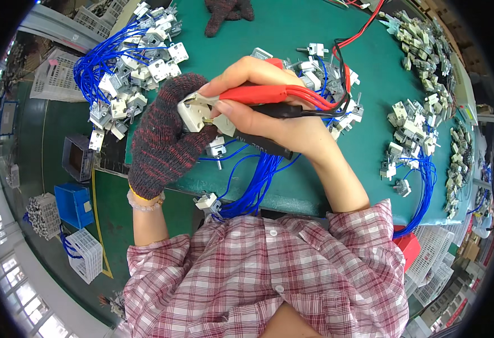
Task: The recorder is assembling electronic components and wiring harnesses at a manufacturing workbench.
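Observation:
A dark knitted glove covers my left hand (162,138), whose fingers are closed round a small white block-shaped electrical part (193,117) with metal terminals. Bare and just to the right of it, my right hand (272,127) grips a red test probe (255,94) together with a black test probe (283,111). The tips of the probes meet the white part at its terminals; how firmly they touch cannot be made out. Below my right hand, a bundle of blue wires (261,183) runs toward the table's near edge. A similar white part (216,147) lies beside my left fingertips.
Heaps of white parts with blue wires lie on the green table (281,25), including a left heap (145,62) and a right heap (410,121). A spare dark glove (224,14) rests at the back. Red and black leads (365,25) cross the far right. A blue crate (73,205) stands on the floor.

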`<state>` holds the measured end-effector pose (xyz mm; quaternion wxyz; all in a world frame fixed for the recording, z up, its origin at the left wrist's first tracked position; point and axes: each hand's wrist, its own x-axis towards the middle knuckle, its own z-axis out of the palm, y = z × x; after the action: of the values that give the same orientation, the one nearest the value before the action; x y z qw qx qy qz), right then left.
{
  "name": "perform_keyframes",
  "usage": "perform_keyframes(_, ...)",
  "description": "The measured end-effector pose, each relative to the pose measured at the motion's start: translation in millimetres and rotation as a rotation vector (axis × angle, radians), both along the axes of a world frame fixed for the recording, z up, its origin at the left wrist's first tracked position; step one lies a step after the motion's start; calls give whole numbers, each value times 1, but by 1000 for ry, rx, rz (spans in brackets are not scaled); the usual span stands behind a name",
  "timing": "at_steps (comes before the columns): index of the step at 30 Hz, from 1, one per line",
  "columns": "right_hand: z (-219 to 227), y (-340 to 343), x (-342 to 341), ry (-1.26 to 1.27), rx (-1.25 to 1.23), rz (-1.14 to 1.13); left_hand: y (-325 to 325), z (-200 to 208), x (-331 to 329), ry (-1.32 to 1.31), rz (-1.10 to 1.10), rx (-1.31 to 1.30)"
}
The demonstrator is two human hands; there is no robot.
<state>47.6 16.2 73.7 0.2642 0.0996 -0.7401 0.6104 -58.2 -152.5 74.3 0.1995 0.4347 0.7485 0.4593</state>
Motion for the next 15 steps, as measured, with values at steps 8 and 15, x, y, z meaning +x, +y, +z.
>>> perform_keyframes(8, -1, -7, -2, -8, -65, -85, -3, -9, 2, -102, 25, 113)
perform_keyframes(15, -5, -6, -3, 6, -28, -99, -1, -12, -3, -8, 12, 74)
